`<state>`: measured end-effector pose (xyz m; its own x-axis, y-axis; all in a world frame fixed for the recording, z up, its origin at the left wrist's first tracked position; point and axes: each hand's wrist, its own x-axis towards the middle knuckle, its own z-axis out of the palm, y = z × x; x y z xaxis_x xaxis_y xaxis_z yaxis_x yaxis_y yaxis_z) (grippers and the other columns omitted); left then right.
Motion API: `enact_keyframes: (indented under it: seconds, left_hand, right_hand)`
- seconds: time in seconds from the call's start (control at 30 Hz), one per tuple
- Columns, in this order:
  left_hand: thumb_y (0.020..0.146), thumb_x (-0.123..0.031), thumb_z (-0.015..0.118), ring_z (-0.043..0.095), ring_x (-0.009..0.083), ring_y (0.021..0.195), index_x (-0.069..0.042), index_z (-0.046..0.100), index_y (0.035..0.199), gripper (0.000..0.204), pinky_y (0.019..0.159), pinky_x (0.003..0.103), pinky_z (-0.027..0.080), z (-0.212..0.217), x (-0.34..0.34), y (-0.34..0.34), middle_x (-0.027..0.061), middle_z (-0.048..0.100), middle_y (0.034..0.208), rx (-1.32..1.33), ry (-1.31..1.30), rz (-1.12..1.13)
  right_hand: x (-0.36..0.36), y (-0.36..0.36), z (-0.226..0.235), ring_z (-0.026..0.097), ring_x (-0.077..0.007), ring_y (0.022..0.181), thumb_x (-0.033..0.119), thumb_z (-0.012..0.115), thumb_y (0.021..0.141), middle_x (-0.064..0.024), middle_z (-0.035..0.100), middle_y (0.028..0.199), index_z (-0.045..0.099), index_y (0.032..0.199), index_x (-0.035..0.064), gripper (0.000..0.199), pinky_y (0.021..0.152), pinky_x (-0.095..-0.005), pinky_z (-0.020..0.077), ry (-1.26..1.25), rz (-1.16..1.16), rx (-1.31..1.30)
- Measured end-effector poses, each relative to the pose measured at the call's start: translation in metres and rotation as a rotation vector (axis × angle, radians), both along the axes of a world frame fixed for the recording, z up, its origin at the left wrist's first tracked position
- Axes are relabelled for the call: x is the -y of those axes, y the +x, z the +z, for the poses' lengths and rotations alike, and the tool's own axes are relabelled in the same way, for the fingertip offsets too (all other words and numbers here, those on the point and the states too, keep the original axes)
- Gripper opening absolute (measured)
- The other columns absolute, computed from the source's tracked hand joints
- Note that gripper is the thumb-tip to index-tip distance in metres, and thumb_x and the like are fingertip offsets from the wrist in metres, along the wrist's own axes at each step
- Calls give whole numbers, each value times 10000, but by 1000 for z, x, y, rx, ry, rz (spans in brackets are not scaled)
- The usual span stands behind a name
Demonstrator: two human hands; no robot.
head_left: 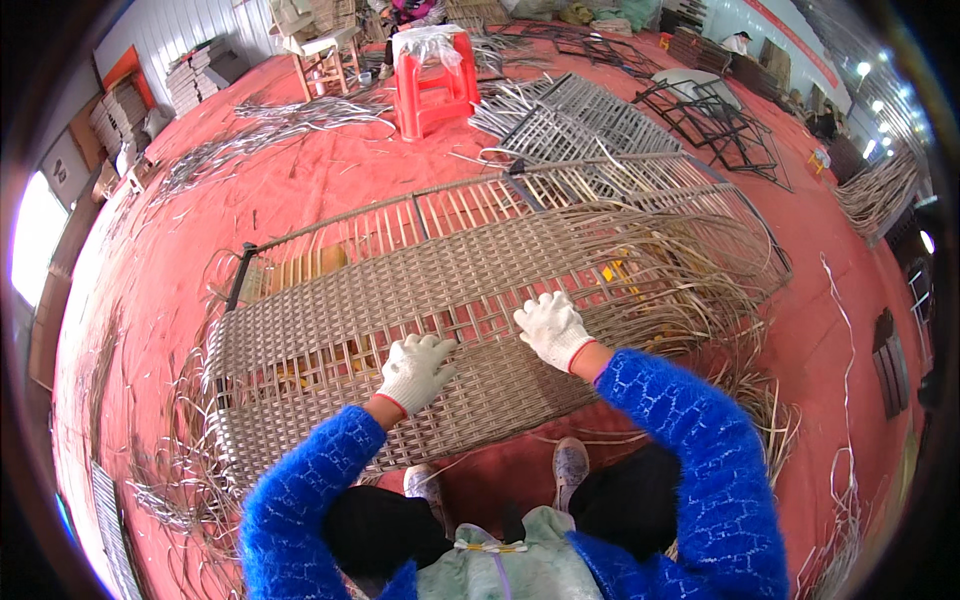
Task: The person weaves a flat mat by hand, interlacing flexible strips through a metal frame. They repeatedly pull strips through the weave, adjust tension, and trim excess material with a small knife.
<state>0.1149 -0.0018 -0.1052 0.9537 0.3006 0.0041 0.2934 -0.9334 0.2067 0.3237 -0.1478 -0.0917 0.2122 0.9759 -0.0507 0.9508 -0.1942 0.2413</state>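
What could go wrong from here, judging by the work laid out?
1. The loose strands fanning out at the right of the wicker panel might tangle with one another.
2. The left grip and right grip are at the open weave, so fingers could catch.
3. Stray strips on the floor may trip someone.

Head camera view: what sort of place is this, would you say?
Probably a wicker-weaving workshop. The signs are the large, partly woven brown wicker panel in front, the long, loose grey strips strewn across the red floor, and the thick bundle of brown strands at far right.
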Motion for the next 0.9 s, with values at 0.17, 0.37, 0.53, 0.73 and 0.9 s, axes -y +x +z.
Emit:
enact_keyframes:
  seconds: [0.17,0.37,0.53,0.73,0.9]
  left_hand:
    - [869,-329,578,549,319,987,-164,600,1138,316,837,458,416,3,0,1,123,601,1008,16,-6,18]
    - [843,-291,591,549,317,956,-165,610,1080,270,810,459,409,-1,4,7,121,591,986,38,25,46]
    - [844,-287,593,549,316,957,-172,610,1078,261,815,459,414,-3,4,7,118,590,981,9,35,72]
    - [858,-288,585,550,311,962,-166,611,1062,239,809,453,424,-2,5,9,116,591,962,38,79,67]
    - [855,-303,594,543,315,962,-153,610,1136,319,812,457,416,0,5,14,108,599,978,4,85,96]
  right_hand:
    - [3,16,4,607,-278,882,351,601,853,-90,623,908,619,918,115,245,765,-447,462,6,-36,-227]
    - [37,56,-4,613,-294,889,339,592,841,-90,634,927,626,933,140,222,777,-450,460,112,-279,-50]
    - [51,69,-3,615,-280,942,342,581,855,-81,644,975,617,961,132,238,821,-441,453,34,-138,-109]
    - [53,85,-2,624,-250,913,340,559,875,-46,652,920,646,901,168,194,798,-409,466,105,-167,-112]
    - [48,75,-20,610,-250,912,336,577,859,-37,646,908,638,959,189,188,789,-416,458,232,-39,-58]
